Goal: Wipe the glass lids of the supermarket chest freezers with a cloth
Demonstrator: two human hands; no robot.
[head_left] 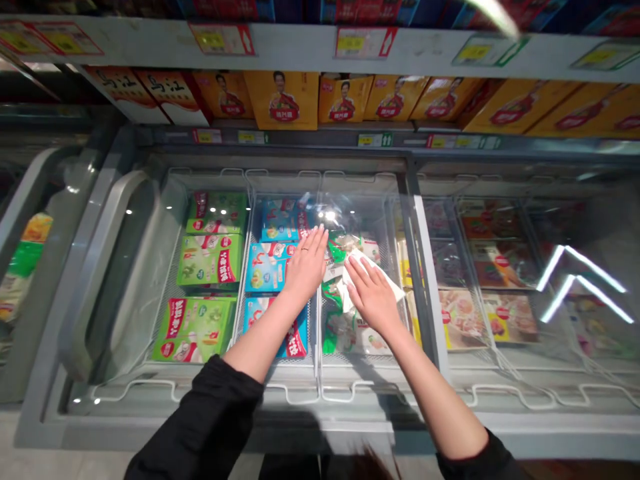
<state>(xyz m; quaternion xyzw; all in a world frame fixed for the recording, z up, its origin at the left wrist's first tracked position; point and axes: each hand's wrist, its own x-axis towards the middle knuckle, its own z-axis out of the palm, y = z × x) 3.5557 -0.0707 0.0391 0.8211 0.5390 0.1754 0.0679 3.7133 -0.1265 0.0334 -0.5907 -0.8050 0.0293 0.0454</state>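
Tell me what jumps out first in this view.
The left hand and right hand lie flat at the middle of the chest freezer, the right one on a white cloth. Beneath and left of them sit blue packs and green packs. Yellow boxes line the shelf above.

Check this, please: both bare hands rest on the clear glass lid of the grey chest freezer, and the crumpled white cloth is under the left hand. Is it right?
No. In the head view the crumpled white cloth is under the right hand; the left hand lies flat beside it. Both rest on the clear glass lid of the grey chest freezer.
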